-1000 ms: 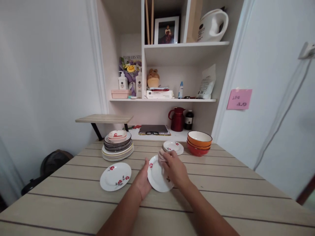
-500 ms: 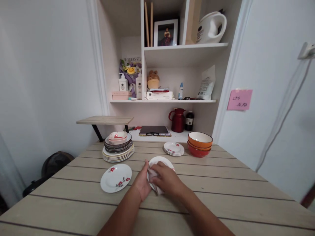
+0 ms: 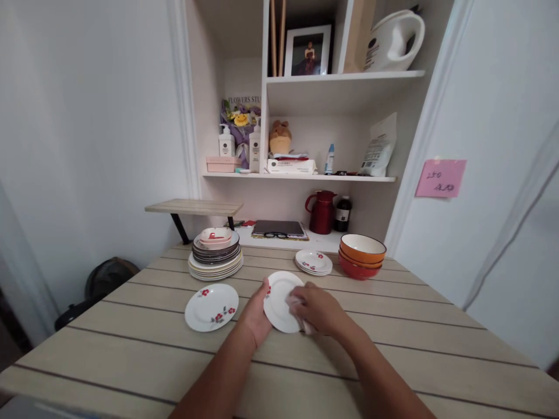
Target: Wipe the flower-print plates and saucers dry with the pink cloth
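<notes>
My left hand grips the left edge of a small white plate with red flowers, its thumb over the rim. The plate is tilted toward me above the table. In my right hand is a bunched pale pinkish cloth, pressed against the right part of the plate's face; the fingers partly hide it. To the left, a larger white flowered plate lies flat on the table. Several small flowered plates are stacked beyond my right hand.
The slatted wooden table carries a tall stack of plates topped by small pinkish dishes at back left. Orange and red bowls are stacked at back right. Behind stand a dark red jug, a dark bottle and a small raised shelf.
My right hand with the cloth has moved from the plate's left and middle to its right side, uncovering more of its face. The camera view has shifted slightly left.
</notes>
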Available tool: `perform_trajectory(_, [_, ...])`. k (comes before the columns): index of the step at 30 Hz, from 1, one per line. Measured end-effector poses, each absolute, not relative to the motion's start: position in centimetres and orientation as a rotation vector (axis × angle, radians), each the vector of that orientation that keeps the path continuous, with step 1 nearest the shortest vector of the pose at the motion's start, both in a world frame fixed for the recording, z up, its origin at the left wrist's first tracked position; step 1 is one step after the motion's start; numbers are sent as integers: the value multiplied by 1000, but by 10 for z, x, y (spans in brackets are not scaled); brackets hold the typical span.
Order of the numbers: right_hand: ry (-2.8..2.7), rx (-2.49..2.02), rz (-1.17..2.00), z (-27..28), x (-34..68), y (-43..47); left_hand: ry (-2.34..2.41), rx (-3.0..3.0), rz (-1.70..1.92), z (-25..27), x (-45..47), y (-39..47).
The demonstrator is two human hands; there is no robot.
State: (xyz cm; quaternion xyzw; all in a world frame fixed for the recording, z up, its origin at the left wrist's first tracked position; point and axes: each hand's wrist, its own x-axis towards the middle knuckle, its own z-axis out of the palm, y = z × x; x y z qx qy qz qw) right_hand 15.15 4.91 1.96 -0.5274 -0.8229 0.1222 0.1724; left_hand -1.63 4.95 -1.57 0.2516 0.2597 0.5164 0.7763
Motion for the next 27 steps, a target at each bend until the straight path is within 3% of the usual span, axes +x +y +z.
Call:
perform_trajectory(9, [-2335, -1157, 409, 19, 116, 34, 588, 580, 1052, -9, -16, 43])
perform_trajectory(18, [-2195, -1642, 257, 16, 142, 52, 686, 603, 1104, -10, -10, 42])
perform_trajectory(27, [-2532, -1367, 411, 20, 143, 40, 659, 594, 1130, -15, -12, 45])
